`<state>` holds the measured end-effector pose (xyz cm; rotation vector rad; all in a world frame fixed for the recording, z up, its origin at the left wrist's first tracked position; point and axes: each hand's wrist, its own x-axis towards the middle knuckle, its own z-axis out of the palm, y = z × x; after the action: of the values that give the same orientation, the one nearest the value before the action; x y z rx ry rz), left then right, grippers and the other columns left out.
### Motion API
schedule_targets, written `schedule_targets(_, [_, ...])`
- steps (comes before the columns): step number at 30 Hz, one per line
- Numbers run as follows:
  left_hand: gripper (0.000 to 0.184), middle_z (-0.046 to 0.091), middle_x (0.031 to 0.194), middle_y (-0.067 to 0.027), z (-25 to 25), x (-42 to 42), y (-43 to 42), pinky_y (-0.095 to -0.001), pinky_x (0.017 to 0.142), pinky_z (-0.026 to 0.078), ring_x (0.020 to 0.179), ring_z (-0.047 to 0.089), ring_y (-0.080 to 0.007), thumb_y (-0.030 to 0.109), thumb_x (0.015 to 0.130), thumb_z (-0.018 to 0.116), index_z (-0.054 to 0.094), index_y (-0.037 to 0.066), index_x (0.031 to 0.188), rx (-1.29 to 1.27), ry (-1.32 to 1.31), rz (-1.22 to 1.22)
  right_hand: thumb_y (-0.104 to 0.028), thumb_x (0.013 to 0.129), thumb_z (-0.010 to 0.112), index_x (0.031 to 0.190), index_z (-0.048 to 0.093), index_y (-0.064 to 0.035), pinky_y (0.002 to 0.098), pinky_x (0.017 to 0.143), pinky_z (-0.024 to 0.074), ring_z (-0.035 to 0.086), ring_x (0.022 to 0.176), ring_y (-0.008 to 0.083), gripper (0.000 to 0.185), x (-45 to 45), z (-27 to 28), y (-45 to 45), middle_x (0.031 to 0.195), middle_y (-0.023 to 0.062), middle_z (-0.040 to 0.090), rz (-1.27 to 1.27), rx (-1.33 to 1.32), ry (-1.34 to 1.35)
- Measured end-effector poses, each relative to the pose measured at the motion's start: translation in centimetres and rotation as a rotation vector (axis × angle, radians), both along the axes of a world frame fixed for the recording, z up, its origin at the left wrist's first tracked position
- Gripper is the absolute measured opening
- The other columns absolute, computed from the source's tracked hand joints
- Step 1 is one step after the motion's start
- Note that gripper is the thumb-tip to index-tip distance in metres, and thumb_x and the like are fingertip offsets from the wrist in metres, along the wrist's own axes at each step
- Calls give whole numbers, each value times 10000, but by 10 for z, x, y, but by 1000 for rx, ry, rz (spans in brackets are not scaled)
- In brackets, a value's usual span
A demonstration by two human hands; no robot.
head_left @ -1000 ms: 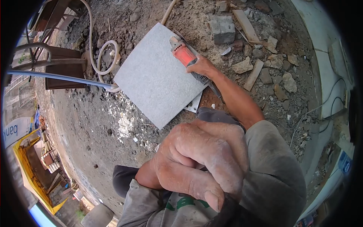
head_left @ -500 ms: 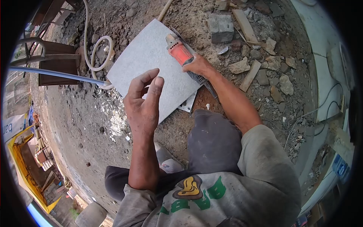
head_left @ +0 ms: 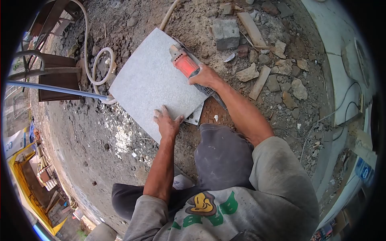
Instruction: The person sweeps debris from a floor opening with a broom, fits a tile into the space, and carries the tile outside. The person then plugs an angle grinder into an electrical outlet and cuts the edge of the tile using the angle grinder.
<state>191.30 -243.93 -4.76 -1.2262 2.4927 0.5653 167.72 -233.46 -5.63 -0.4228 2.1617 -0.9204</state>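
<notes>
A pale grey, speckled square tile [head_left: 148,72] lies on the dirt in front of my knees. My left hand [head_left: 167,123] rests on the tile's near edge with its fingers spread. At the tile's right edge, my right hand [head_left: 205,76] is wrapped round the rear of a red and black angle grinder [head_left: 185,64]. The grinder's metal head points up and to the left; its disc is hard to make out. Part of another tile piece [head_left: 196,115] shows beneath the near right edge.
A cream hose [head_left: 105,76] coils left of the tile, beside a bluish pole [head_left: 56,89]. A grey concrete block [head_left: 226,34], wooden offcuts [head_left: 259,82] and broken stones [head_left: 299,89] lie to the right. A thin cable [head_left: 321,120] runs along the far right.
My left hand has come down from above the tile onto its near edge, fingers spreading. My right hand keeps hold of the angle grinder at the right edge.
</notes>
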Motion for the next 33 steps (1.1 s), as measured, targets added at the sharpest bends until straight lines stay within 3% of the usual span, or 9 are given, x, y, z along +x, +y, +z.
schedule_targets(3, [970,137,1494,-340,5,-3,2,-513,1094,300,1355,153,-563,345,729,798,247,46,1469,1,-45,-2,-349,542,743,1248,492,62,368,935,477,598,1084,357,855,-2,-2,2,1153,255,605,21,-1,6])
schedule_targets(5, [974,134,1495,-341,9,-4,5,-510,1095,298,1355,148,-566,341,733,796,236,44,1472,-4,-49,-8,-357,520,769,1274,458,116,343,936,468,590,1096,350,943,-2,0,6,1178,291,584,48,-2,-35])
schedule_targets(12, [977,124,1495,-346,4,-4,6,-507,1095,298,1355,130,-575,324,743,788,210,45,1480,-12,-69,-14,-345,528,756,1257,480,95,350,901,485,605,1061,358,895,-3,0,6,1132,278,606,27,4,-30])
schedule_targets(21, [981,103,1497,-350,5,-4,6,-503,1100,293,1355,127,-575,333,747,785,203,43,1481,-2,-65,-13,-352,555,722,1281,461,69,375,943,473,582,1109,373,879,1,-11,14,1188,275,580,54,-21,-87])
schedule_targets(24, [977,106,1493,-356,4,-5,7,-504,1100,291,1354,130,-577,325,748,786,204,43,1481,-20,-78,-17,-331,547,746,1169,536,50,358,855,499,633,983,332,759,6,-6,15,1053,231,640,-3,-23,-24])
schedule_targets(33, [986,118,1489,-360,5,-7,8,-512,1103,281,1347,140,-585,321,739,795,206,44,1480,-20,-91,-23,-349,548,753,1237,476,90,367,890,495,612,1037,362,862,0,-2,12,1113,280,608,54,-12,-12])
